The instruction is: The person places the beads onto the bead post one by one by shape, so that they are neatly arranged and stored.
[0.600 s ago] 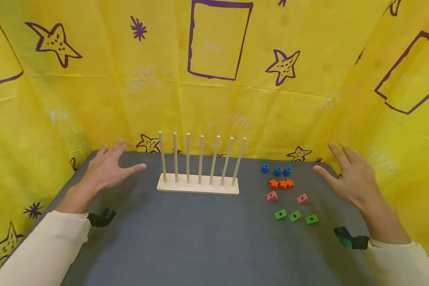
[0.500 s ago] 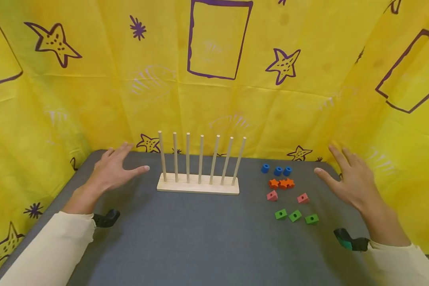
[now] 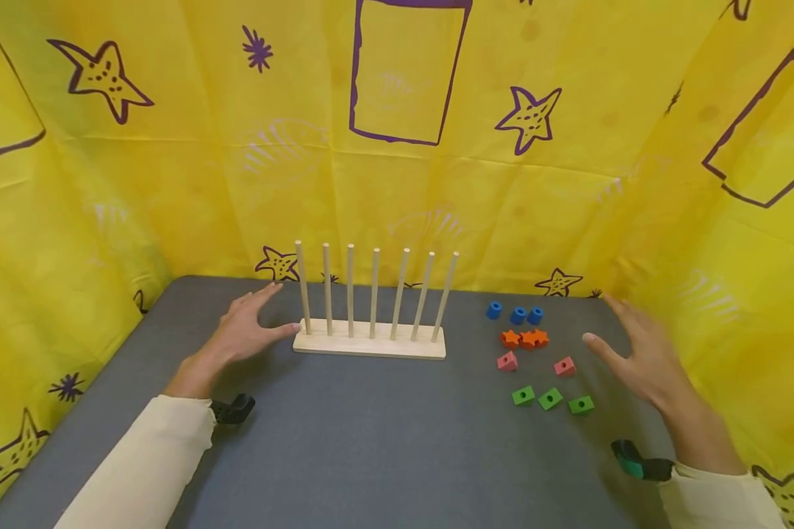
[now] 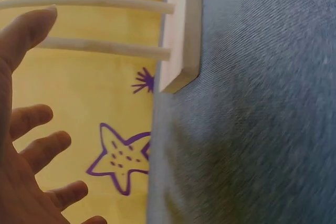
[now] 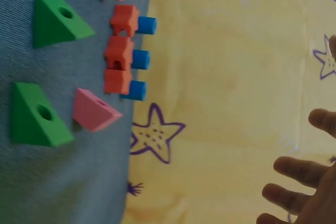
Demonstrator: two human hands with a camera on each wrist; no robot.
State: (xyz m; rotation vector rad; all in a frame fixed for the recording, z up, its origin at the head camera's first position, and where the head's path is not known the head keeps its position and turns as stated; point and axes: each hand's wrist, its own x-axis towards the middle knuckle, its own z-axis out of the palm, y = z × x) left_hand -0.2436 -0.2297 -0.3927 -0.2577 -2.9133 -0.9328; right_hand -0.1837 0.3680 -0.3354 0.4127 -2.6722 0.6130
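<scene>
Peg rack (image 3: 370,347) on table (image 3: 370,441), left hand (image 3: 241,335) beside it, right hand (image 3: 643,361) near small blocks (image 3: 526,340), fingers (image 4: 46,150) of both spread, holding nothing.

1. Your head view was bright, with soft light spread fairly evenly over the yellow cloth (image 3: 370,191).
2. Diffuse shadows lay on the grey table (image 3: 384,441) along the inner sides of your 2 sleeves (image 3: 142,459).
3. Slight blur softened your right hand (image 3: 643,361) there.
4. Your 2 wrist views looked dimmer and softer.
5. Lens distortion bowed the pegs (image 4: 105,46) in your left wrist view.
</scene>
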